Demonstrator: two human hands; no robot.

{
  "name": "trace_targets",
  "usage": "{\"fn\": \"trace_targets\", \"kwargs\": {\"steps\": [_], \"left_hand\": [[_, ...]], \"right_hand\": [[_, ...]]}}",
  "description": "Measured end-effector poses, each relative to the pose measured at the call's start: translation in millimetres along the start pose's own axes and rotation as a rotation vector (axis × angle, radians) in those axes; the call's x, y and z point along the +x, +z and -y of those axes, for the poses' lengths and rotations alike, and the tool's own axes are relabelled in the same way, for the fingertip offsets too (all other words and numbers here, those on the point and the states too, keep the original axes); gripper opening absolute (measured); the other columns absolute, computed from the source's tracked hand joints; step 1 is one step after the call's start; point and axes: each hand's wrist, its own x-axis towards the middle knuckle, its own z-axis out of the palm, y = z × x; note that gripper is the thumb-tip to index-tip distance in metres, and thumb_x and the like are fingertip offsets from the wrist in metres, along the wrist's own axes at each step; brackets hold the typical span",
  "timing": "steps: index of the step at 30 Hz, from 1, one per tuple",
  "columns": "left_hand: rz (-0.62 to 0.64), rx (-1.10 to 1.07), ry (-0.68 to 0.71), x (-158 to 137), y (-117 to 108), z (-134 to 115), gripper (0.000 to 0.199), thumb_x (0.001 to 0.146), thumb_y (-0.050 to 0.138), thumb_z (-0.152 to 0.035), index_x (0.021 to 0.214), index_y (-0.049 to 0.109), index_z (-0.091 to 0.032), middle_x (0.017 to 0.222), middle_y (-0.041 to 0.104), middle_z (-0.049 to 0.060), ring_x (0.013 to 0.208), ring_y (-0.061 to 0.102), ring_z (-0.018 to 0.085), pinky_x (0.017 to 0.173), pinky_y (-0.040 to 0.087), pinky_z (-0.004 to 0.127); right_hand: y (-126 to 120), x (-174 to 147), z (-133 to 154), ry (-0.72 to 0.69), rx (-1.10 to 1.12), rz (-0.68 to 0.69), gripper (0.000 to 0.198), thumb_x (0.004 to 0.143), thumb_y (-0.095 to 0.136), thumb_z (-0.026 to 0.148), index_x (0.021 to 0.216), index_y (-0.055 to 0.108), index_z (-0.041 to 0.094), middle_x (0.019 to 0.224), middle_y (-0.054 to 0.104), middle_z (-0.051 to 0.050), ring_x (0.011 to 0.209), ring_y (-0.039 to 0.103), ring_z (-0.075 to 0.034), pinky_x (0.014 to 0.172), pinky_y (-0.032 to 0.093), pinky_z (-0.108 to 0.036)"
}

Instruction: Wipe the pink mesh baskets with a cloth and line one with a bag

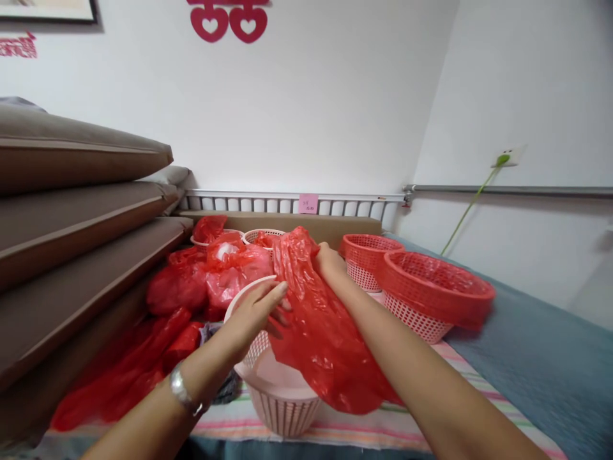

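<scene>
Hands (pixel 258 310) (pixel 329 259) at crinkled plastic bag (pixel 328 345) near latticed basket (pixel 285 409)

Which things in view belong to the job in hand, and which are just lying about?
In the job:
red bag, gripped by the right hand
pale basket, beside the open left hand
lined baskets, likely

Lying about:
stacked cushions
pink note
green plug

Soft, even light, glints on the red bag (pixel 330 345), seemingly some blur toward the lower left
</scene>
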Motion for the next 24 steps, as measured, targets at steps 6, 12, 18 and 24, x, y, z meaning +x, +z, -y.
{"fn": "trace_targets", "kwargs": {"steps": [6,12,18,24], "left_hand": [[-0.037,-0.339,-0.027,31,5,3,0.024,0.071,0.069,-0.023,0.092,0.064,-0.010,0.081,0.072,0.010,0.070,0.067,0.020,0.064,0.053,0.029],[-0.173,-0.516,-0.103,43,-48,20,0.010,0.072,0.063,-0.008,0.081,0.063,-0.011,0.067,0.071,0.005,0.057,0.066,0.015,0.064,0.056,0.027],[-0.183,-0.460,-0.251,38,-110,46,0.012,0.077,0.062,-0.018,0.086,0.065,-0.011,0.068,0.072,0.008,0.060,0.069,0.019,0.061,0.057,0.030],[-0.213,-0.367,-0.289,40,-106,47,0.012,0.074,0.067,-0.022,0.079,0.066,-0.011,0.068,0.073,0.009,0.058,0.069,0.020,0.059,0.057,0.031]], "right_hand": [[6,2,19,-0.051,0.069,0.031,0.037,0.077,0.060,0.024,0.112,0.054,0.014,0.109,0.062,-0.019,0.104,0.057,-0.034,0.086,0.043,-0.046],[-4,9,-15,-0.084,0.528,0.394,0.035,0.070,0.064,0.017,0.104,0.059,0.020,0.089,0.071,-0.003,0.077,0.067,-0.017,0.069,0.053,-0.027],[-1,17,-74,0.061,0.941,0.601,0.027,0.061,0.063,0.007,0.087,0.064,0.016,0.075,0.071,-0.004,0.069,0.067,-0.017,0.075,0.053,-0.031],[4,7,-90,0.020,1.088,0.716,0.031,0.075,0.065,0.030,0.104,0.060,0.021,0.100,0.069,-0.006,0.088,0.066,-0.017,0.081,0.051,-0.032]]}}
